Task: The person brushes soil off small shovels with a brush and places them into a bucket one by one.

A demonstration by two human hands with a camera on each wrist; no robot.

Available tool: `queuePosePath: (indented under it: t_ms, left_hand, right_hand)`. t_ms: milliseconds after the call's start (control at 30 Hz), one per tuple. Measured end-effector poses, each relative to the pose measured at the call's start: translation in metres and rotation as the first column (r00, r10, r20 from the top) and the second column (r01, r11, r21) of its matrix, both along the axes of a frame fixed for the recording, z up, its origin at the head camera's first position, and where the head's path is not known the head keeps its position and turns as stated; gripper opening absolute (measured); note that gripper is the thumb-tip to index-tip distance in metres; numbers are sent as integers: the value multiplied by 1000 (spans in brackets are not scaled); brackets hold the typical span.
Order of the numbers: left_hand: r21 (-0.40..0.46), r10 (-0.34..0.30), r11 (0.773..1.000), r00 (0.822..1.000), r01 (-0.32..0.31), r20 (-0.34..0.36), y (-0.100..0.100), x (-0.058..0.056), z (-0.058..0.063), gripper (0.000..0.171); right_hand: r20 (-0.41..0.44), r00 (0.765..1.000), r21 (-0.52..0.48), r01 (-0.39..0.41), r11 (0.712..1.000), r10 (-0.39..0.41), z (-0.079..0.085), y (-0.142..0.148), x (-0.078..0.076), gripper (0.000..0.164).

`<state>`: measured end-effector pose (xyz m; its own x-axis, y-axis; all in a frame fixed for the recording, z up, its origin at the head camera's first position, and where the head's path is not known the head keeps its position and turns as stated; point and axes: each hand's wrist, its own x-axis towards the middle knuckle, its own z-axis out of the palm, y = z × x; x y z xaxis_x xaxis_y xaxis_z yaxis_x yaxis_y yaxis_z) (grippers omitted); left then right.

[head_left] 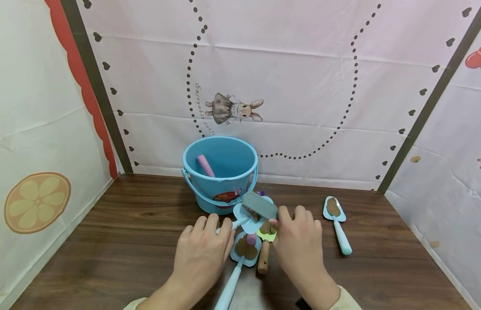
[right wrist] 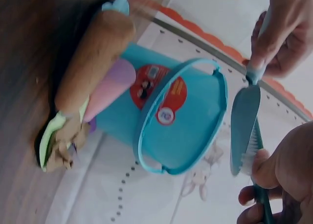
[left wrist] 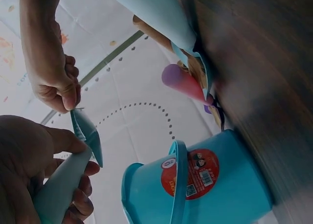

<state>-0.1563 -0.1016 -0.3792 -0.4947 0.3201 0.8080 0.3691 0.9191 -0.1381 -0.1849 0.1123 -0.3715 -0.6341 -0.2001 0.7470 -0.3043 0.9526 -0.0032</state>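
My left hand (head_left: 205,254) grips the light-blue handle (left wrist: 63,185) of a small toy shovel, raised above the table near the bucket. The shovel's blue blade (right wrist: 244,121) is tilted. From the other side my right hand (head_left: 300,245) pinches a grey-blue brush (head_left: 259,206), its pale bristles (right wrist: 250,153) against or very close to the blade. Beneath the hands lie another blue shovel (head_left: 246,249) with a brown patch on its blade and a green trowel (head_left: 264,254) with a wooden handle. A pink-purple handle (left wrist: 183,82) sticks out beside them, its tool mostly hidden.
A blue bucket (head_left: 221,193) with a red label stands behind the hands, a pink handle (head_left: 205,165) leaning inside it. Another brown-marked blue shovel (head_left: 334,211) lies on the wooden table (head_left: 147,224) to the right. Printed cloth walls (head_left: 302,86) enclose the back and sides.
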Motion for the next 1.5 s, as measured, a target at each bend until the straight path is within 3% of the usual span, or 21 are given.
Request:
queuePosePath:
  t_ms: [167,333,467,600,667,967,1167,1267,1400,1500]
  left_hand:
    - [-10,-1,1000,1000,1,-6,-1,-2,-1,19]
    - [-10,17,1000,1000,-17,3,-2,-2,3,21]
    - [-10,25,1000,999,-25,24,-2,0,5,23]
    - [-17,27,1000,999,-27,36,-1,1,6,25]
    - [-17,28,999,999,-27,34,0,1,6,25]
    - [-19,22,1000,1000,-21,15,0,-1,2,23]
    - [-24,20,1000,1000,-20,1,0,-3,0,24]
    - [-27,26,999,1000,-26,6,-1,-3,1,24]
    - [-23,36,999,999,-35,19,-2,-3,2,25]
    - [-18,35,999,999,-34,29,-2,-3,2,26]
  right_hand:
    - [-46,999,-23,25,999,-26,3,6,-4,41]
    - [-57,994,-27,-95,995,94,2,-6,10,57]
    - [-35,989,32,-143,989,144,-4,-18,21,51]
    - [-16,994,49,-106,993,107,-6,-20,19,30]
    - [-4,996,43,-88,995,88,-6,-17,16,27]
    - [17,999,-2,-33,999,33,1,0,-1,32]
    - [-52,999,-62,14,998,-17,8,13,-7,35]
    - [-99,995,-86,-19,996,10,11,10,-2,45]
    - [-12,996,-50,-90,995,90,11,-6,17,46]
    - [122,987,-3,-107,994,107,5,-17,27,38]
